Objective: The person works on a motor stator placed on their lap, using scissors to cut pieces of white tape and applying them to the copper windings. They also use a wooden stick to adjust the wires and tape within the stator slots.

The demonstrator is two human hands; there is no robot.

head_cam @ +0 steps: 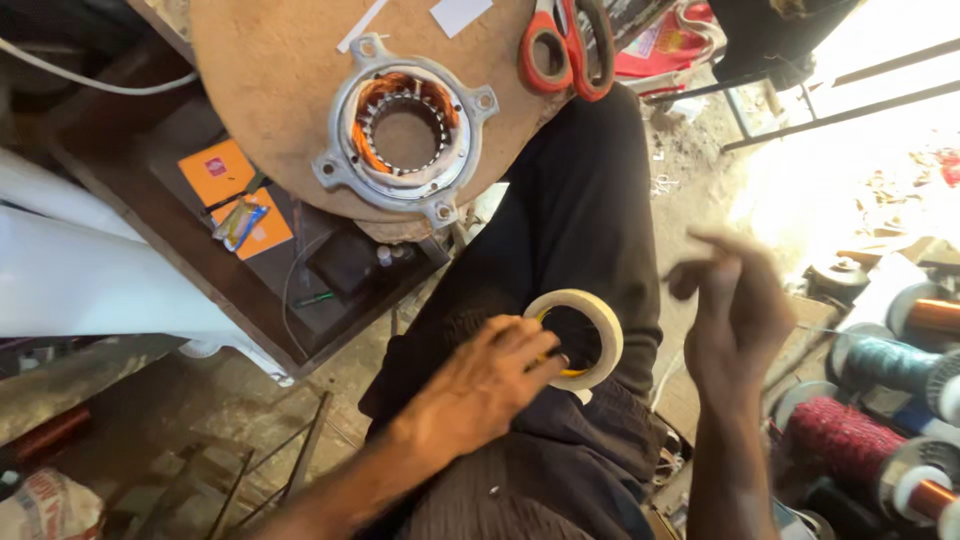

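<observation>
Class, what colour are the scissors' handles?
Orange-red, seen in the head view: scissors on the round board.

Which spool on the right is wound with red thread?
The red spool, low beside the right hand. Above it sits a teal spool; the others carry copper wire.

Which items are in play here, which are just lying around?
In play: left hand gripping tape roll; right hand raised beside it, blurred.
Lying about: stator, scissors, orange card, wire spools.

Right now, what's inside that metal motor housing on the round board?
Inside the motor housing, copper windings circle a slotted stator core around an open bore. The board underneath is covered.
</observation>
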